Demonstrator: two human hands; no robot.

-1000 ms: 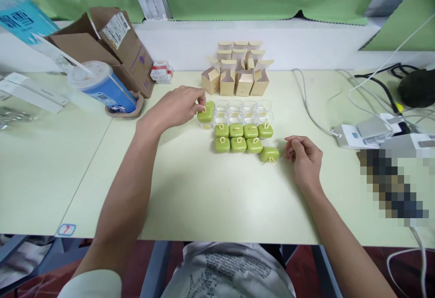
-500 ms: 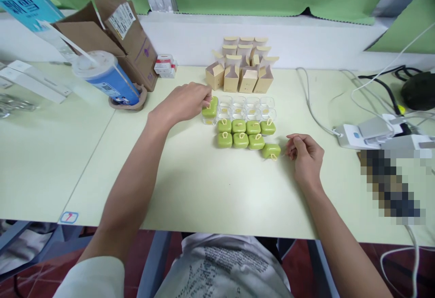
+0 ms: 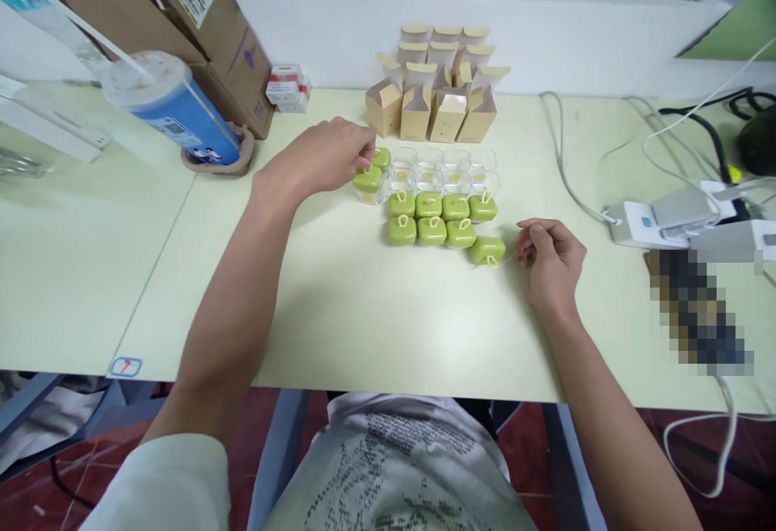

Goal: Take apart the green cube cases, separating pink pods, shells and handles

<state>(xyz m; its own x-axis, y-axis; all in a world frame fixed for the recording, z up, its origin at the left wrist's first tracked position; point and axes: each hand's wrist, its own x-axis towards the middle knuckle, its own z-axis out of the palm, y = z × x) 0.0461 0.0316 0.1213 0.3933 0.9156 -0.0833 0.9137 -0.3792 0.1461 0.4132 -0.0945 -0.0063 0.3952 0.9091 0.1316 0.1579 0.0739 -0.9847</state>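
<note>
Around the middle of the table there's a neat little grid going on, so call that the clock's centre, as seen from the seat. The left hand (image 3: 343,155) is up at about 10, thumb and fingertips pinched nearly together on the loop of a green cap (image 3: 367,181), which sits over a clear cup (image 3: 371,197). Pinching the loop probably just keeps fingers out of the crowd. A second green cap (image 3: 381,158) is right behind it.

Right hand (image 3: 553,264) is at 4, resting half-curled and loose, nothing visible in it; the tipped green cap (image 3: 487,250) is closest, loop facing the wearer.

Containers: two rows of clear plastic cups (image 3: 428,181) look lidless, with yellow patches at the bottom, could be stickers or contents, can't tell. The green-capped pots (image 3: 430,204) line up just nearer the wearer, maybe so they're easy to count; their insides are hidden. The kraft boxes (image 3: 447,115) at 12 stand flaps up, insides mostly out of sight. Blue drink cup (image 3: 182,115) at 10, farther out, leans in a cardboard carrier (image 3: 239,161).
</note>
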